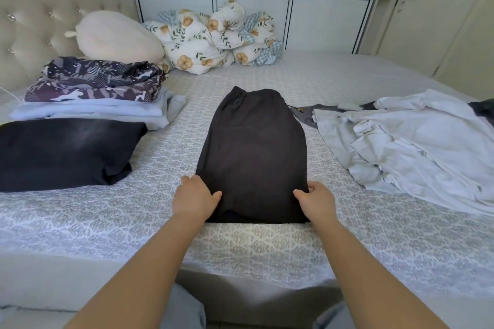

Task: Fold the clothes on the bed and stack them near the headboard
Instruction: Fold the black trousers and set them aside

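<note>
A folded dark brown-black cloth garment [252,152] lies flat at the centre of the frame on the bed's grey-patterned white sheet [267,243], and the person's left hand [195,199] and right hand [316,201] each pinch a near corner of it, thumbs on top and fingers curled at the edges. At left, near the cream tufted headboard [29,8], sit a folded black garment [64,149] and a stack of folded pale blue and purple patterned clothes [99,91]. A rumpled heap of white and pale grey clothes [406,141] lies unfolded at right.
</note>
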